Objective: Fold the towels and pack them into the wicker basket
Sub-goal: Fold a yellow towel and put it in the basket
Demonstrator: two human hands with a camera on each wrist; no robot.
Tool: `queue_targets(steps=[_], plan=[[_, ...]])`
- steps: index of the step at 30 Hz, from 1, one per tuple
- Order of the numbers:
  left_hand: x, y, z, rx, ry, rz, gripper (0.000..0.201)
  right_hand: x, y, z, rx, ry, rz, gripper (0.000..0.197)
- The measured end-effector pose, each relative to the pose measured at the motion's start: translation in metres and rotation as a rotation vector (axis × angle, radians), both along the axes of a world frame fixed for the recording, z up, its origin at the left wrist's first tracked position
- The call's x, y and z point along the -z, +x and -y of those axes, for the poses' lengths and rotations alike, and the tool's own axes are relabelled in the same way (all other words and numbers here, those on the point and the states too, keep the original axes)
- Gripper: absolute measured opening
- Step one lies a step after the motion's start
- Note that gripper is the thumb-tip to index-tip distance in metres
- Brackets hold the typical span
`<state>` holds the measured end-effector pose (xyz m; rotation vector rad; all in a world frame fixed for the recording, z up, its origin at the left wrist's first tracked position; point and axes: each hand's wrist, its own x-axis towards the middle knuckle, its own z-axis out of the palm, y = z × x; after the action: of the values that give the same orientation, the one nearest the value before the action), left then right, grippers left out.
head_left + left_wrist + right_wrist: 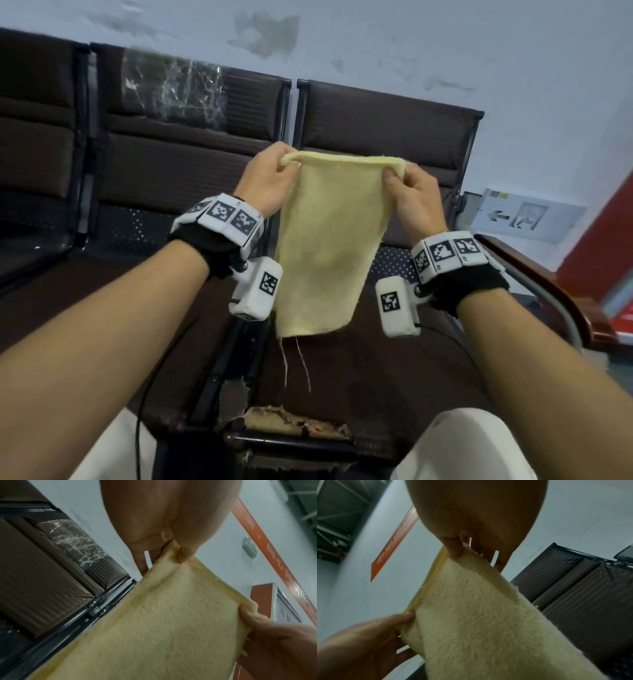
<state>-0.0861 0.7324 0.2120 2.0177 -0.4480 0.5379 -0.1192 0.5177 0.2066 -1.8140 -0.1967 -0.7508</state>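
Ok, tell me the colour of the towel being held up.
Pale yellow, plain with no pattern. The towel shows best in the head view, hanging between the left hand and right hand.

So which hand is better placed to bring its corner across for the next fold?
Neither clearly. The left hand and right hand each pinch a top corner of the yellow towel at about equal height.

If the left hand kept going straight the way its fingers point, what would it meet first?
Probably the dark brown padded chair backrest behind it. The left hand, pinching the pale yellow fleecy towel, points forward and up; nothing shows between, though depth is unclear.
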Motion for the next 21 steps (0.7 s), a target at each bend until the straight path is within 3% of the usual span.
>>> queue_targets(steps=[3, 8, 12, 14, 16, 21], plan=[[0.023, -0.022, -0.003, 0.043, -0.064, 0.023, 0.010, 0.023, -0.020, 0.000, -0.026, 0.021, -0.030, 0.017], [0.100, -0.083, -0.015, 0.095, -0.104, -0.146, 0.010, 0.098, -0.079, -0.009, -0.032, 0.087, -0.225, 0.027], [0.163, -0.134, -0.021, 0.148, -0.006, -0.330, 0.010, 0.162, -0.128, -0.008, 0.014, 0.008, -0.439, 0.014], [0.185, -0.149, -0.019, 0.192, 0.079, -0.420, 0.011, 0.183, -0.147, -0.007, 0.013, -0.040, -0.539, 0.025], [0.200, -0.156, -0.016, 0.235, 0.115, -0.462, 0.010, 0.197, -0.156, -0.004, 0.011, -0.079, -0.612, 0.033], [0.208, -0.133, -0.004, 0.161, 0.056, -0.460, 0.011, 0.204, -0.133, 0.003, 0.077, -0.162, -0.666, 0.025]])
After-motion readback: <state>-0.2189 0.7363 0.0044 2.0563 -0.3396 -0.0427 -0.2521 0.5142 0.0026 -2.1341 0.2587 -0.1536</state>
